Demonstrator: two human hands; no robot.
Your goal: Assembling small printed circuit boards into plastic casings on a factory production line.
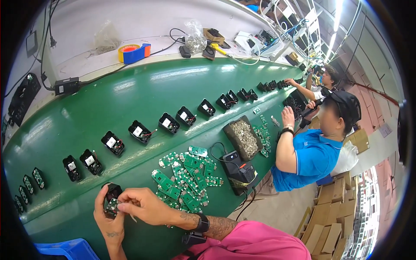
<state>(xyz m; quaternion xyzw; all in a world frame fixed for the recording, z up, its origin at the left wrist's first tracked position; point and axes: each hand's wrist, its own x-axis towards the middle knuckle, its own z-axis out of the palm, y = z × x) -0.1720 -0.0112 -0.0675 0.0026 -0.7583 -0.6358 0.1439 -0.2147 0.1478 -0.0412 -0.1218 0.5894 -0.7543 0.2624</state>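
My left hand [108, 221] is wrapped around a small black plastic housing [113, 190] near the front edge of the bench. A green circuit board [112, 206] sits at the housing's open side. From the right, my right hand [141, 206] pinches the board's edge; its fingertips partly cover it. Just right of my hands lies a heap of loose green circuit boards [186, 173]. Beyond them a row of open black housings [141, 131], with white parts and red wires inside, runs diagonally across the green bench.
A blue bin [67, 250] stands at the lower left. Several populated housings [38, 178] stand at the far left. To the right are a black power-unit-like box [238, 171] and a tray of small metal parts [245, 138]. A co-worker in blue [310, 156] works further right.
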